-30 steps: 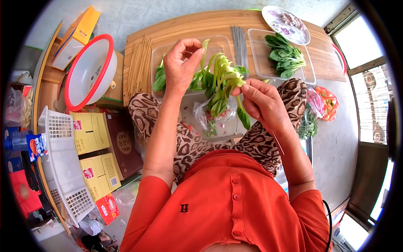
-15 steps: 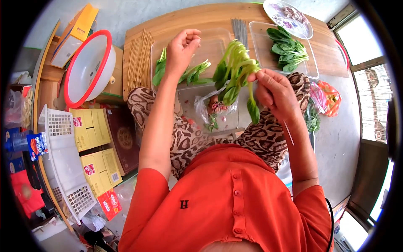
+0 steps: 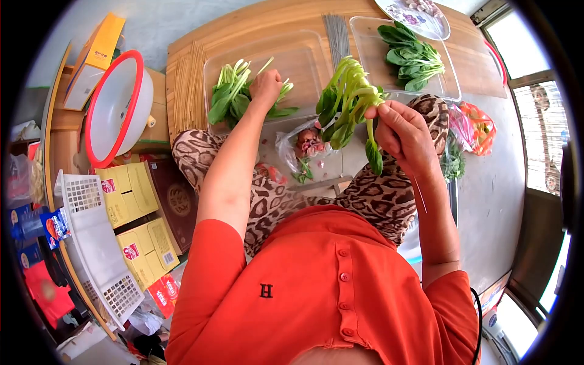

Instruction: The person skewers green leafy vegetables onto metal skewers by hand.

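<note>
My right hand [image 3: 406, 135] pinches a thin skewer [image 3: 421, 196], whose end sticks out below the wrist. Bunched leafy greens [image 3: 348, 100] are threaded on it by their pale stems, leaves hanging down. Over the left clear plastic container [image 3: 304, 45], my left hand [image 3: 266, 89] is closed among the stems of loose leafy greens [image 3: 228, 91]; its fingertips are partly hidden. In the right clear container [image 3: 398, 91] lies a neat bunch of greens [image 3: 413, 58].
Thin grey skewers [image 3: 336, 38] lie between the containers, and bamboo sticks [image 3: 187, 91] on the table's left. A patterned plate [image 3: 420, 18] holds pale pieces. A plastic bag with scraps [image 3: 307, 145] sits between the knees. A red-rimmed basin [image 3: 139, 100] and boxes [image 3: 128, 188] stand left.
My left hand has come down from above the left container into its loose greens. My right hand keeps holding the threaded greens almost in place. The view has shifted slightly.
</note>
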A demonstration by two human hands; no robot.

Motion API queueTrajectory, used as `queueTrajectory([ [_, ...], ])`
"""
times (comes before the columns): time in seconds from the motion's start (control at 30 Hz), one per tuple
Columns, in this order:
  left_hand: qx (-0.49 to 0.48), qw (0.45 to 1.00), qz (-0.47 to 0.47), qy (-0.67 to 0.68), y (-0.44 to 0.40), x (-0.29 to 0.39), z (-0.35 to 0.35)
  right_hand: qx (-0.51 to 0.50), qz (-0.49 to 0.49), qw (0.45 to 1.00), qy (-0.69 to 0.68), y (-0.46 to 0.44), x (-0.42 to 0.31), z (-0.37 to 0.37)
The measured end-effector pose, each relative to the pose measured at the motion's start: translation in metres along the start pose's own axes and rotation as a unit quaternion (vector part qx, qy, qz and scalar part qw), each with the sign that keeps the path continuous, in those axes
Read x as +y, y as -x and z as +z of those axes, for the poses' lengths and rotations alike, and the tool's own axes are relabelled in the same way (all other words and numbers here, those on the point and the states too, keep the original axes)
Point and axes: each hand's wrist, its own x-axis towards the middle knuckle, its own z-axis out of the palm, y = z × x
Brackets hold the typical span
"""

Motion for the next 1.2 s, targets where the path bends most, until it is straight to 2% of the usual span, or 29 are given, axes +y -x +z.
queueTrajectory([
  [0.17,-0.051,0.999,-0.011,0.004,-0.004,-0.003,0.007,0.01,0.012,1.0,0.013,0.0,0.0,-0.004],
  [0.4,-0.036,0.999,0.002,0.038,-0.006,-0.017,0.017,0.01,0.013,1.0,0.008,0.0,0.002,-0.001],
  [0.6,-0.078,0.997,0.014,0.021,-0.008,-0.021,0.019,-0.001,0.005,1.0,0.013,0.0,-0.001,0.004],
  [0.67,-0.063,0.99,0.022,0.127,-0.013,-0.026,0.018,0.0,0.005,1.0,0.013,0.0,-0.001,0.003],
  [0.7,-0.062,0.99,0.022,0.127,-0.012,-0.021,0.012,-0.003,0.005,1.0,0.013,0.0,0.0,0.003],
  [0.77,0.034,0.932,0.013,0.36,-0.011,-0.012,-0.002,-0.003,0.003,1.0,0.015,0.0,0.0,0.006],
  [0.8,0.053,0.908,0.055,0.412,-0.002,0.002,-0.023,-0.002,0.003,1.0,0.018,0.001,0.0,0.008],
  [0.83,0.056,0.908,0.056,0.411,0.006,0.015,-0.042,-0.005,0.001,1.0,0.018,0.0,-0.001,0.009],
  [0.9,0.079,0.823,0.036,0.561,0.022,0.037,-0.077,-0.021,-0.002,1.0,0.023,-0.001,-0.002,0.015],
  [0.93,0.085,0.823,0.037,0.56,0.03,0.044,-0.092,-0.024,-0.008,0.999,0.028,-0.002,-0.002,0.019],
  [1.0,0.032,0.76,0.059,0.646,0.046,0.056,-0.117,-0.034,-0.009,0.999,0.038,-0.002,-0.006,0.028],
  [1.03,0.036,0.76,0.062,0.646,0.054,0.063,-0.126,-0.038,-0.006,0.998,0.047,-0.002,-0.008,0.032],
  [1.1,0.031,0.706,0.06,0.705,0.068,0.074,-0.139,-0.05,-0.011,0.997,0.049,-0.003,-0.01,0.04],
  [1.2,-0.004,0.681,0.063,0.729,0.085,0.08,-0.154,-0.076,-0.017,0.995,0.069,-0.001,-0.013,0.05],
])
